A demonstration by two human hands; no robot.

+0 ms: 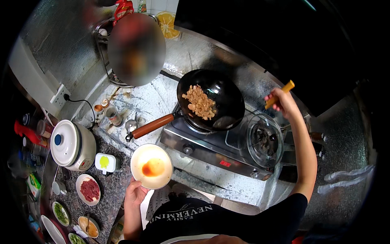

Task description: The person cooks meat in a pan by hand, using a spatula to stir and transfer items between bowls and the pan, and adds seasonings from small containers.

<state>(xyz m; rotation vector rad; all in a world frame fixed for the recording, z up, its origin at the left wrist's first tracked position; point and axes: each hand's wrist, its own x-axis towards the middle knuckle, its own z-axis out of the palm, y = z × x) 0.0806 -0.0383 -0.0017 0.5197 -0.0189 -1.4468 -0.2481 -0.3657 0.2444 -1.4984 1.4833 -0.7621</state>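
Left hand clamped on sauce-stained bowl near stove; right hand closed round yellow handle beside wok.

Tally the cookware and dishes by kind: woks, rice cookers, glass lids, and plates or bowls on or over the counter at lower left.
Woks: 1
Rice cookers: 1
Glass lids: 1
Plates or bowls: 6, namely
Total: 9

We see open foil-covered counter behind the wok's wooden handle, wide enough for a hand. The wok fills the left burner, a glass lid covers the right (small jars crowd the back-left corner).
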